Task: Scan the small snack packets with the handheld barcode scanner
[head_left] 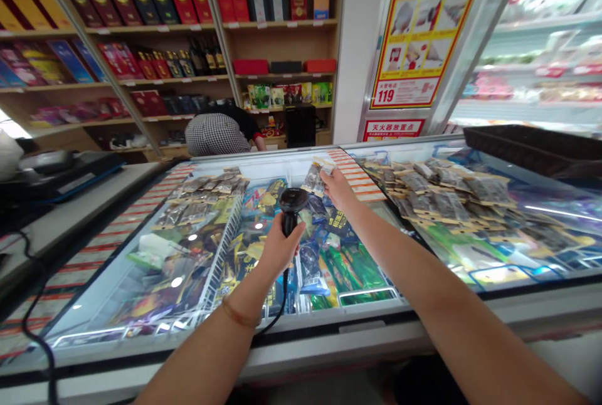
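Observation:
My left hand [281, 245] is wrapped round the handle of a black barcode scanner [294, 199], whose cable drops toward the freezer's front edge. Farther out, my right hand [339, 187] pinches a small clear packet [312, 177] with dark contents, held above the freezer's glass top. Similar packets [200, 195] lie in a pile to the left on the glass. A larger heap of packets [442, 192] spreads over the glass on the right. Beneath the glass, colourful frozen-treat wrappers [345, 267] fill wire baskets.
A black tray [536, 151] rests on the freezer at the right. Behind the freezer, a person [221, 132] bends down by shelves [155, 29] of boxes and bottles. A dark counter device [61, 173] stands at left. A fire-safety poster [414, 35] hangs on the wall.

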Demonstrator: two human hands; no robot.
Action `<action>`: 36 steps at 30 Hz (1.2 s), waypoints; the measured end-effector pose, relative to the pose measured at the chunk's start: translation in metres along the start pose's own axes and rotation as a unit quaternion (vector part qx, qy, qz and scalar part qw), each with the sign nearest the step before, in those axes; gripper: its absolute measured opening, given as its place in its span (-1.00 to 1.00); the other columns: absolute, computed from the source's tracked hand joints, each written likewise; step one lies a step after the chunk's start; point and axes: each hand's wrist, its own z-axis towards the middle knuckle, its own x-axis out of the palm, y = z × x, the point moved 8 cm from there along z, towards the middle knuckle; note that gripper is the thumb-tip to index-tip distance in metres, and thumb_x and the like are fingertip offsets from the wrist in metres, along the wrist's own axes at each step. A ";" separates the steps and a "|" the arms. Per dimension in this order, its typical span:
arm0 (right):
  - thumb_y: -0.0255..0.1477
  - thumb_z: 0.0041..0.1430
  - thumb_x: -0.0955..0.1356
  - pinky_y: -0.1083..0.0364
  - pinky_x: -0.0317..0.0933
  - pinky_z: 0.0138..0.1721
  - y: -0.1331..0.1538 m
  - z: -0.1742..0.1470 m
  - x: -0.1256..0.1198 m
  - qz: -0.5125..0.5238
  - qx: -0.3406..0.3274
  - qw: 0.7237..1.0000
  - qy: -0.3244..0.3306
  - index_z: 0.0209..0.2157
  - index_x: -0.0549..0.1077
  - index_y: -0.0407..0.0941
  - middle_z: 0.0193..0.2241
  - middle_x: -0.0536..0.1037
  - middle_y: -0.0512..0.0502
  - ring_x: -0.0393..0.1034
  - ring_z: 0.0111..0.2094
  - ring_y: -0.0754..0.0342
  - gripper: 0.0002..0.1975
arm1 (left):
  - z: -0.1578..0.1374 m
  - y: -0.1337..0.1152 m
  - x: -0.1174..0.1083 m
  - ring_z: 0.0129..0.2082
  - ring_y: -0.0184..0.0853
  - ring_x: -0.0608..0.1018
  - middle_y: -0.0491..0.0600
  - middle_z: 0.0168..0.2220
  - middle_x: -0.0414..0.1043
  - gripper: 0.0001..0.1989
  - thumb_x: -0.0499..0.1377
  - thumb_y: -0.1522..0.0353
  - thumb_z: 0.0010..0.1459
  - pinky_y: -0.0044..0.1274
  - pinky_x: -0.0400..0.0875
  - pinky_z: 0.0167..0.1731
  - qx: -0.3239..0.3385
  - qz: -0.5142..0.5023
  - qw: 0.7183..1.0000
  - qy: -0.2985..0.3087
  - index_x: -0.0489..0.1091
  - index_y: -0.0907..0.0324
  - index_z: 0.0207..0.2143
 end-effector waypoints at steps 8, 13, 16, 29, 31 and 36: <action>-0.08 -0.01 0.49 0.14 0.35 -0.28 -0.026 0.007 -0.002 0.026 -0.008 1.000 0.009 -0.22 0.38 -0.06 -0.42 0.59 0.02 0.52 -0.30 0.05 -0.56 | -0.003 0.004 0.010 -0.75 -0.43 0.29 -0.30 -0.70 0.18 -0.58 0.30 0.12 0.06 -0.59 0.18 -0.67 -0.027 0.014 0.999 0.032 0.21 0.09 -0.19; -0.11 0.04 0.47 0.15 0.36 -0.32 -0.028 0.009 -0.001 0.027 -0.005 1.000 0.000 -0.22 0.38 -0.06 -0.40 0.60 0.00 0.53 -0.31 0.05 -0.61 | -0.006 0.009 0.019 -0.75 -0.41 0.30 -0.29 -0.71 0.21 -0.56 0.29 0.09 0.07 -0.58 0.19 -0.67 -0.041 0.022 0.997 0.067 0.22 0.10 -0.14; -0.11 0.06 0.46 0.15 0.35 -0.34 -0.029 0.009 -0.001 0.017 -0.007 1.000 -0.003 -0.23 0.39 -0.06 -0.37 0.61 -0.02 0.53 -0.30 0.03 -0.62 | -0.006 0.011 0.020 -0.74 -0.41 0.30 -0.29 -0.71 0.21 -0.56 0.30 0.09 0.07 -0.59 0.19 -0.67 -0.040 0.026 0.996 0.070 0.23 0.10 -0.13; -0.09 0.09 0.43 0.08 0.39 -0.29 -0.035 0.020 -0.003 0.022 -0.051 0.998 0.015 -0.12 0.41 -0.07 -0.29 0.60 -0.07 0.52 -0.24 -0.03 -0.57 | -0.007 0.009 0.023 -0.74 -0.42 0.30 -0.28 -0.72 0.20 -0.58 0.30 0.09 0.10 -0.59 0.18 -0.67 -0.040 0.022 0.994 0.096 0.23 0.10 -0.15; -0.05 0.11 0.40 0.06 0.38 -0.31 -0.034 0.022 -0.008 -0.029 -0.078 0.996 -0.011 -0.15 0.40 -0.08 -0.32 0.58 -0.08 0.50 -0.26 -0.04 -0.57 | -0.008 0.008 0.024 -0.75 -0.44 0.29 -0.29 -0.73 0.20 -0.57 0.31 0.09 0.10 -0.60 0.17 -0.67 -0.048 0.024 0.994 0.096 0.21 0.10 -0.17; -0.04 0.16 0.37 0.04 0.34 -0.32 -0.025 0.019 -0.020 -0.164 -0.130 0.973 -0.101 -0.26 0.37 -0.07 -0.41 0.49 -0.09 0.45 -0.29 -0.07 -0.63 | -0.011 0.003 0.024 -0.76 -0.44 0.28 -0.30 -0.72 0.19 -0.60 0.28 0.09 0.15 -0.61 0.15 -0.68 -0.052 0.018 0.995 0.080 0.19 0.10 -0.19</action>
